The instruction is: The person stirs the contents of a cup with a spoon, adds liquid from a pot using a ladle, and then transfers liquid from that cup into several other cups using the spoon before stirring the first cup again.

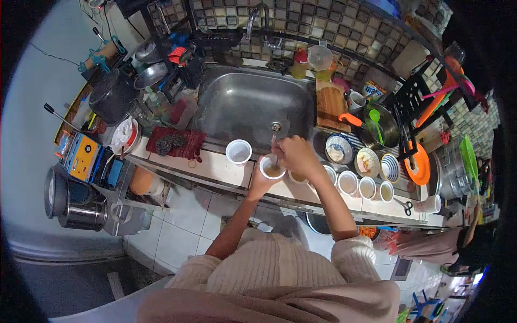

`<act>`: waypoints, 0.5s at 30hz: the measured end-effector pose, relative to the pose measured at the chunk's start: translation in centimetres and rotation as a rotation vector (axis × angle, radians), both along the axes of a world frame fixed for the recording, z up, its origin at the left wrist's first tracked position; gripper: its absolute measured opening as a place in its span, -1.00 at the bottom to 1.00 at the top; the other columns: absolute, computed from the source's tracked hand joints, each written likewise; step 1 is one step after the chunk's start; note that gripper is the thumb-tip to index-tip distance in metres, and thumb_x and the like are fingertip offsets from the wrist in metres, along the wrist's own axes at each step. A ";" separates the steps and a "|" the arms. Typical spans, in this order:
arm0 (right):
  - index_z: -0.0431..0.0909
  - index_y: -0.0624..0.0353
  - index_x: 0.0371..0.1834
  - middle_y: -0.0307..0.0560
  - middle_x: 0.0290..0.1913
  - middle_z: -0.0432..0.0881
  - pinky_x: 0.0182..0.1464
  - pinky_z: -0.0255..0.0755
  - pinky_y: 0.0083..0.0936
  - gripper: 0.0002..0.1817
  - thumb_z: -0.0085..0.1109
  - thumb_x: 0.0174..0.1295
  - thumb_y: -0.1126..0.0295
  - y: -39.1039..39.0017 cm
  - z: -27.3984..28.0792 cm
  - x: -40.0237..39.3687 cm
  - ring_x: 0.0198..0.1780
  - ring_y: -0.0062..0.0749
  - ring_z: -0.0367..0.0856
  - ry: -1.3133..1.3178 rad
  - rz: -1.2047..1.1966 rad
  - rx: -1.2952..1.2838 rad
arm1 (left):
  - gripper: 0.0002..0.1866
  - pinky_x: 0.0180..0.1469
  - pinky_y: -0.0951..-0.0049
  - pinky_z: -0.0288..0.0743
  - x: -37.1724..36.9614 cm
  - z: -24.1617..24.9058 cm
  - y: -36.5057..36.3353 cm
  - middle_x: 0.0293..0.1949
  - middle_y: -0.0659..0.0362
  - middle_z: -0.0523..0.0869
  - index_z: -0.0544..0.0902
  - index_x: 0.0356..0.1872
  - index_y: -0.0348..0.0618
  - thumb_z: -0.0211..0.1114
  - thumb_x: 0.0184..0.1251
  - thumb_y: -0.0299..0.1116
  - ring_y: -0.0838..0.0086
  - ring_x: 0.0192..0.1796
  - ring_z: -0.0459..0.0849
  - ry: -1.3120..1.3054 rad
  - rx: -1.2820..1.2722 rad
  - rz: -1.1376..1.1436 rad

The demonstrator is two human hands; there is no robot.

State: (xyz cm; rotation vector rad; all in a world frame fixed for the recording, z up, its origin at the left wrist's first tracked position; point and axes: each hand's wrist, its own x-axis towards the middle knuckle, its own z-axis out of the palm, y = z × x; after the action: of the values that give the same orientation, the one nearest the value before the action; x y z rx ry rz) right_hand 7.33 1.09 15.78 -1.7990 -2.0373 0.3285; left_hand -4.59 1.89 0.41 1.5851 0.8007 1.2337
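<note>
My left hand [260, 184] is wrapped around a white cup [266, 160] with brownish liquid in it, at the counter's front edge. Above this cup, my right hand [297, 157] grips a thin metal spoon [274, 141]; its handle sticks up past my fingers and its lower end reaches down into the cup. To the left stands another white cup [238, 152], whose inside looks pale. On the right, beyond my right forearm, several more cups line the counter, among them a cup of pale liquid [368, 188]. My right wrist partly covers the nearest of these.
Behind my hands is a steel sink [242, 102]. Left of it lie a dark red cloth [183, 144] and a scouring pad [170, 142]. Bowls, an orange plate [417, 167], scissors [407, 209] and a cutting board [331, 105] crowd the right. Another person [431, 246] is at far right.
</note>
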 end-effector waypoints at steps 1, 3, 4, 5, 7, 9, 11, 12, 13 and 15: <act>0.58 0.15 -0.45 0.12 -0.47 0.55 -0.33 0.40 -0.23 -0.88 0.09 0.00 0.38 -0.1 -0.1 0.3 -0.39 0.05 0.53 0.028 0.086 0.013 | -0.40 -0.08 0.41 0.38 -0.1 0.3 -0.2 -0.21 0.12 0.52 0.35 -0.10 -0.23 0.48 -0.24 -0.48 0.41 -0.12 0.50 -0.001 0.003 0.002; 0.57 0.16 -0.44 0.12 -0.47 0.55 -0.33 0.41 -0.25 -0.87 0.10 0.00 0.37 -0.1 -0.4 0.7 -0.39 0.04 0.54 0.056 0.157 0.043 | -0.42 -0.02 0.44 0.37 -0.2 0.9 -0.5 -0.16 0.16 0.50 0.33 -0.05 -0.22 0.41 -0.18 -0.56 0.48 -0.08 0.48 0.037 -0.071 -0.050; 0.56 0.18 -0.41 0.12 -0.48 0.56 -0.33 0.41 -0.26 -0.84 0.12 0.02 0.33 0.0 -0.8 0.8 -0.40 0.02 0.55 0.131 0.121 0.008 | -0.42 -0.02 0.44 0.37 -0.1 0.7 -0.3 -0.16 0.16 0.50 0.33 -0.05 -0.22 0.41 -0.18 -0.56 0.48 -0.08 0.48 0.039 -0.056 -0.064; 0.55 0.20 -0.39 0.13 -0.48 0.56 -0.33 0.42 -0.26 -0.81 0.14 0.03 0.30 0.0 -0.9 1.0 -0.40 0.01 0.55 0.207 0.085 -0.028 | -0.44 -0.02 0.45 0.38 0.0 0.3 -0.1 -0.17 0.17 0.50 0.35 -0.07 -0.22 0.41 -0.17 -0.56 0.49 -0.09 0.48 -0.005 -0.055 -0.051; 0.53 0.20 -0.32 0.13 -0.50 0.56 -0.34 0.42 -0.28 -0.76 0.16 0.04 0.26 -0.5 -1.0 1.4 -0.40 -0.01 0.56 0.255 0.034 0.035 | -0.40 0.00 0.44 0.37 0.1 0.6 -0.1 -0.18 0.15 0.51 0.36 -0.07 -0.21 0.45 -0.23 -0.55 0.45 -0.06 0.49 -0.097 -0.121 -0.050; 0.47 0.18 -0.15 0.10 -0.49 0.58 -0.39 0.43 -0.37 -0.65 0.20 0.05 0.23 -1.9 0.9 1.7 -0.48 -0.12 0.58 0.226 -0.053 0.020 | -0.40 0.00 0.44 0.38 -0.4 1.2 -0.3 -0.17 0.15 0.52 0.36 -0.07 -0.21 0.44 -0.23 -0.55 0.45 -0.07 0.50 -0.053 -0.099 -0.054; 0.46 0.16 -0.12 0.07 -0.46 0.59 -0.41 0.42 -0.40 -0.64 0.20 0.05 0.22 -3.9 2.2 2.6 -0.51 -0.18 0.58 0.279 -0.083 0.132 | -0.42 -0.02 0.44 0.40 -0.7 4.8 -1.1 -0.15 0.14 0.55 0.37 -0.07 -0.22 0.44 -0.22 -0.55 0.47 -0.09 0.52 0.113 -0.004 0.005; 0.45 0.15 -0.09 0.04 -0.44 0.60 -0.44 0.42 -0.44 -0.62 0.20 0.06 0.22 -4.9 2.9 3.2 -0.53 -0.24 0.57 0.328 -0.107 0.246 | -0.43 -0.02 0.44 0.40 -0.8 6.3 -1.5 -0.16 0.14 0.56 0.39 -0.07 -0.22 0.44 -0.21 -0.55 0.48 -0.10 0.53 0.121 -0.002 0.000; 0.52 0.18 -0.26 0.02 -0.57 0.57 -0.44 0.40 -0.31 -0.73 0.16 0.08 0.23 -6.0 4.1 3.7 -0.57 -0.13 0.54 0.390 -0.160 0.366 | -0.42 -0.02 0.44 0.40 -0.9 5.6 -1.2 -0.16 0.14 0.56 0.39 -0.08 -0.21 0.45 -0.23 -0.54 0.47 -0.10 0.53 0.092 -0.054 -0.031; 0.54 0.17 -0.28 0.02 -0.57 0.57 -0.44 0.40 -0.32 -0.76 0.16 0.08 0.25 -7.7 5.2 7.0 -0.58 -0.16 0.53 0.408 -0.234 0.358 | -0.39 -0.02 0.43 0.41 -1.2 5.0 -1.1 -0.18 0.15 0.57 0.39 -0.08 -0.21 0.47 -0.26 -0.53 0.46 -0.10 0.54 0.073 -0.072 -0.040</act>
State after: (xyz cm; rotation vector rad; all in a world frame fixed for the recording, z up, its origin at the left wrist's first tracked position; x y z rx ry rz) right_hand 14.31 -6.58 20.95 -1.5739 -1.4822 0.2207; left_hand -5.82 0.83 5.40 1.5881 0.8461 1.1114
